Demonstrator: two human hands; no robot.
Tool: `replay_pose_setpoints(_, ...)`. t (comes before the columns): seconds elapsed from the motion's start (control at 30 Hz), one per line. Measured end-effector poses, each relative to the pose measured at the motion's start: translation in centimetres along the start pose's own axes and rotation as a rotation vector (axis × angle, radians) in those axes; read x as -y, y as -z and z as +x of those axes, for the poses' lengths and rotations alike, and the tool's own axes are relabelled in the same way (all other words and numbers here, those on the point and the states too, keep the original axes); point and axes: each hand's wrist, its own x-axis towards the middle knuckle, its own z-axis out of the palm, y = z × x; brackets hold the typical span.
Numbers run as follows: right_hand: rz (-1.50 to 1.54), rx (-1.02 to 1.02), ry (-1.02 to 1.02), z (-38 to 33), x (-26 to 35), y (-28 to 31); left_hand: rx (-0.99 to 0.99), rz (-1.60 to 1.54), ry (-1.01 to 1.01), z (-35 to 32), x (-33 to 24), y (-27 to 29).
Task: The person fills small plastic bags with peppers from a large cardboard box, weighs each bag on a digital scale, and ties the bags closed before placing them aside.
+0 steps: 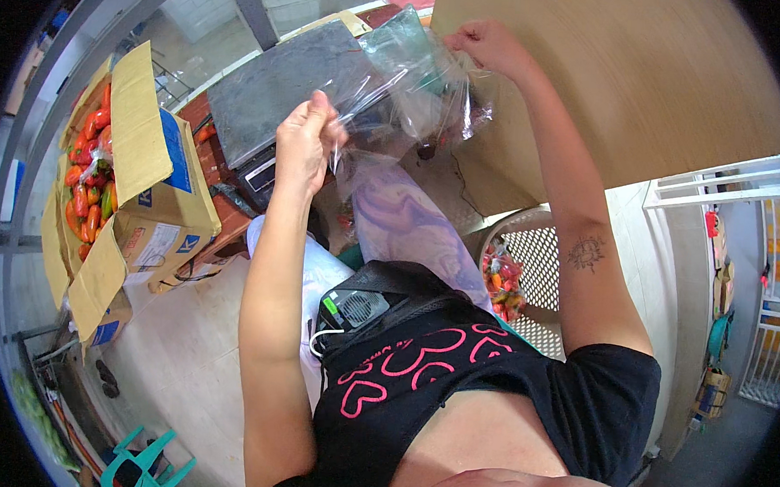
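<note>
- Two hands share one clear plastic bag, stretched between them in front of the person; its long axis slants from the left hand up and away to the right hand.
- Left fingers are closed, pinching its near-left edge; the bag lies to their right.
- Right fingers are bent together and seem to grip its far-right end; the bag hangs to their left and below. Both hands touch it, the left one nearer the body.
- Just beyond the left hand is a dark flat platform.
- Open cardboard box, at left: red and orange vegetables inside.
- Perforated basket, below the right hand: a bagged batch of similar vegetables inside.
</note>
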Motion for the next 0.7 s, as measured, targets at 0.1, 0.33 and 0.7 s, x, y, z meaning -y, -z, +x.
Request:
replay_pose_setpoints(0.1,-0.235,-0.129,0.081,0.3,-0.4,-0.2,-0.095,0.096,-0.077,0.0,0.8,-0.9)
replay_pose_setpoints(0.33,0.000,-0.365,0.585,-4.9,8.5,-6.4,-0.032,0.290,-0.142,-0.7,0.2,-2.2)
replay_pose_setpoints(0.7,0.452,0.178,0.314,-3.3,8.5,-6.4,0.114,0.347,-0.029,-2.5,-1.3,-0.3)
